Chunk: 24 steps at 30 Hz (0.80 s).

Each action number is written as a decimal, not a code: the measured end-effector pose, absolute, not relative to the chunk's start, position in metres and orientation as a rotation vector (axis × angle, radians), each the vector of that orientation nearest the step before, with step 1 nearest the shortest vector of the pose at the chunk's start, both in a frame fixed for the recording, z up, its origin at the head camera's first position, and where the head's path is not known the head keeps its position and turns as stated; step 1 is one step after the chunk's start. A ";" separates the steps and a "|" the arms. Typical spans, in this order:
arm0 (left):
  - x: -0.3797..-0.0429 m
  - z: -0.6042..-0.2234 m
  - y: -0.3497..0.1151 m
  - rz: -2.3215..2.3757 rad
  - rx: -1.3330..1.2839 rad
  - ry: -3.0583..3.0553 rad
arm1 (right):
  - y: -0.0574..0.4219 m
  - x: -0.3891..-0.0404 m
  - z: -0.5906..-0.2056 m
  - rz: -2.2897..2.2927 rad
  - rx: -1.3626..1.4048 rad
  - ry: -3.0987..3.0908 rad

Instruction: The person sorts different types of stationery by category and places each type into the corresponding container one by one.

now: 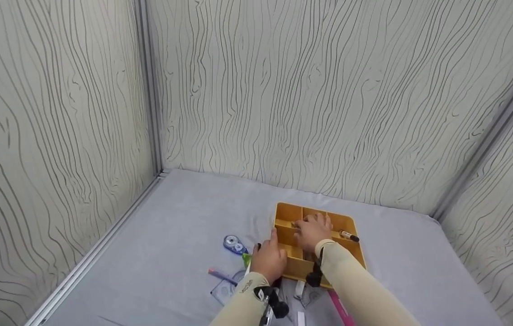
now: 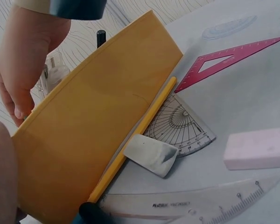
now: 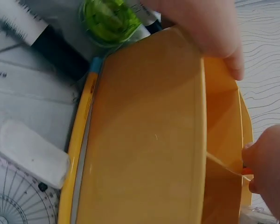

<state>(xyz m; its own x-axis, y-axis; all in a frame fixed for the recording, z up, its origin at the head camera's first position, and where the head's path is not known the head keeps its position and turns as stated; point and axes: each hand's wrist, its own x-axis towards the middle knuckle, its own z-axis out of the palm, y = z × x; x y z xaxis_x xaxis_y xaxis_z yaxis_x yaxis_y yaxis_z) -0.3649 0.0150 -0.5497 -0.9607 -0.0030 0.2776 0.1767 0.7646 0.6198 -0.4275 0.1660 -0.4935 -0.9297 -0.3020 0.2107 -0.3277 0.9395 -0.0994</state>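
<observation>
An orange-yellow tray with several compartments (image 1: 297,268) stands on the cloth-covered table. My left hand (image 1: 269,260) grips its left side near the front corner, fingers over the rim. Inside the tray, my right hand (image 1: 314,233) reaches over the middle compartments. In the right wrist view, the right hand's thumb and finger pinch a small orange-and-white thing (image 3: 247,171), mostly hidden by the fingers. A small black-and-white tube (image 1: 349,236) lies in the right part of the tray. Along the front wall lies a yellow pencil (image 2: 135,140), beside a white eraser (image 2: 151,154).
Near the tray's front lie a clear protractor (image 2: 182,126), a pink set square (image 2: 196,74), a pale pink block (image 2: 256,149) and a clear ruler (image 2: 177,205). Left of it are a blue correction tape (image 1: 235,244), a green round item (image 3: 109,21) and a dark-capped tube (image 3: 60,51).
</observation>
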 end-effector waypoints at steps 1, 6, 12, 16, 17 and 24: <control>-0.365 -0.550 0.015 -0.987 -0.141 -2.698 | 0.166 -0.425 -0.492 0.194 0.481 -2.903; -0.364 -0.551 0.016 -0.995 -0.156 -2.699 | 0.175 -0.396 -0.476 0.402 0.596 -2.721; -0.360 -0.547 0.014 -1.075 -0.121 -2.720 | 0.229 -0.361 -0.468 0.686 0.516 -2.397; -0.360 -0.548 0.014 -1.064 -0.115 -2.729 | 0.283 -0.344 -0.470 0.760 0.268 -2.515; -0.360 -0.548 0.013 -1.058 -0.115 -2.727 | 0.295 -0.340 -0.472 0.768 0.219 -2.595; -0.360 -0.543 0.011 -1.060 -0.142 -2.747 | 0.343 -0.305 -0.489 0.644 -0.084 -3.252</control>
<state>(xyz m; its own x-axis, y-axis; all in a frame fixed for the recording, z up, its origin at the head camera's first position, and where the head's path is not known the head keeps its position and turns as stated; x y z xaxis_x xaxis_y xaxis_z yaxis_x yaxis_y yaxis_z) -0.3597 0.0108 -0.5434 -0.9767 0.0198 0.2136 0.1581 0.7393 0.6546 -0.3052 0.3429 -0.4891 -0.9835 0.0154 -0.1800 0.0829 0.9238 -0.3738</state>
